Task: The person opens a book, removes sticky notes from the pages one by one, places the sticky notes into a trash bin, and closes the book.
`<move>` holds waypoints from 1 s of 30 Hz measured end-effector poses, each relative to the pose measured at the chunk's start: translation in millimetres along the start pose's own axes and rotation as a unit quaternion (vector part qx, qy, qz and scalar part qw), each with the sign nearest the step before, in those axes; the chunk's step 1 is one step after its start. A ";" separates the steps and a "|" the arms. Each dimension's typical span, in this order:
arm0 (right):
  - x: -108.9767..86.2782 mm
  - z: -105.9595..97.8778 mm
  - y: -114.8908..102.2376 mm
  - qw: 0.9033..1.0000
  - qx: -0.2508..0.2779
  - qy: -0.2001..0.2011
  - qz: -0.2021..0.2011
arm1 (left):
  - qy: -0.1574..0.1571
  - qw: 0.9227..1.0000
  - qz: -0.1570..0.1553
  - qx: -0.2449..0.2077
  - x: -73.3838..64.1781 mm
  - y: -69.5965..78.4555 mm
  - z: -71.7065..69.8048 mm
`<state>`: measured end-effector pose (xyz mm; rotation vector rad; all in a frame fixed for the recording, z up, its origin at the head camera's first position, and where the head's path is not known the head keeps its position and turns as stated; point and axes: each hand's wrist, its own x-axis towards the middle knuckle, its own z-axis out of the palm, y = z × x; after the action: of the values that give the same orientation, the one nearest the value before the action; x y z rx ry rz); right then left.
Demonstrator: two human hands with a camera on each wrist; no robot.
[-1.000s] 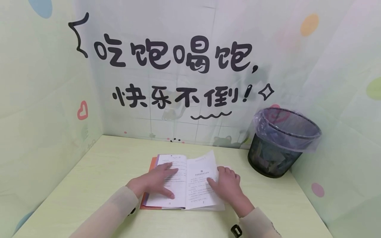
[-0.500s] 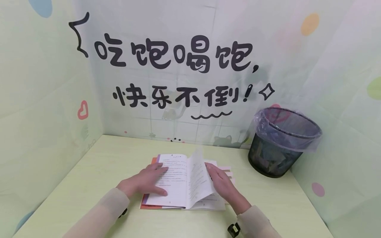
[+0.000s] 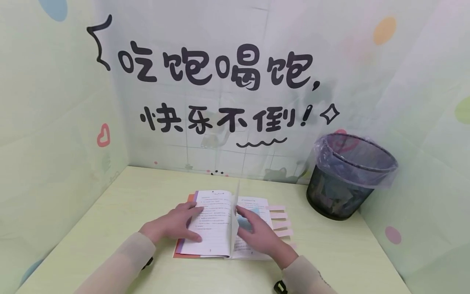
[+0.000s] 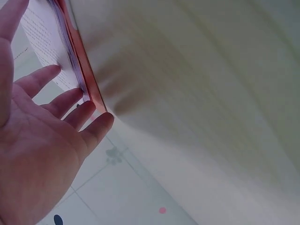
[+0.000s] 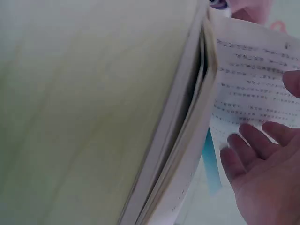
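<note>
Plainly, a pale yellow-green wood-grain table (image 3: 125,200) bears a black wire-mesh bin with a translucent purple plastic liner (image 3: 335,198) towards its far right corner and, nearer the front middle, an open white-paged book with an orange-red cover (image 3: 216,243). One thin white page (image 3: 234,230) stands almost upright near the book's middle. Left of it the left hand (image 3: 175,223), loose and grasping nothing, rests fingertips on the book's edge, while the right hand (image 3: 260,236), fingers relaxed and likewise ungripping, is at the raised page's right side, near pale pink paper tabs (image 3: 282,224) jutting from the right edge.

Before me, a book (image 3: 216,234) on the table (image 3: 110,228)
The bin (image 3: 338,198) stands to my right, farther back, toward the back wall (image 3: 227,24).
</note>
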<state>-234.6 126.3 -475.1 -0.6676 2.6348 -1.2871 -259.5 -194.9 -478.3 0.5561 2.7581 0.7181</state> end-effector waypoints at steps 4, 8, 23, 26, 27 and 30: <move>-0.8 7.5 -0.7 0.997 -0.070 -0.027 -0.002 | 0.002 1.000 -0.007 0.004 -0.6 -1.1 -1.5; -1.6 13.4 -0.8 0.992 -0.120 -0.046 -0.007 | 0.005 1.000 -0.009 0.008 -1.8 -3.1 -3.1; -3.7 21.2 -13.0 0.967 -0.240 -0.071 -0.044 | 0.013 0.998 -0.030 0.048 -4.2 -18.0 -10.9; -3.9 21.5 -15.6 0.964 -0.249 -0.076 -0.049 | 0.006 0.998 -0.044 0.044 -5.4 -16.2 -16.1; -3.8 21.7 -16.6 0.963 -0.253 -0.076 -0.050 | 0.006 0.998 -0.046 0.043 -5.1 -15.1 -17.3; -3.4 24.0 -19.2 0.959 -0.268 -0.079 -0.050 | 0.013 0.998 -0.038 0.046 -4.1 -10.1 -18.8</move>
<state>-217.9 100.3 -475.4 -0.9357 2.8475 -0.4896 -264.8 -212.6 -466.8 0.4598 2.8306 0.5889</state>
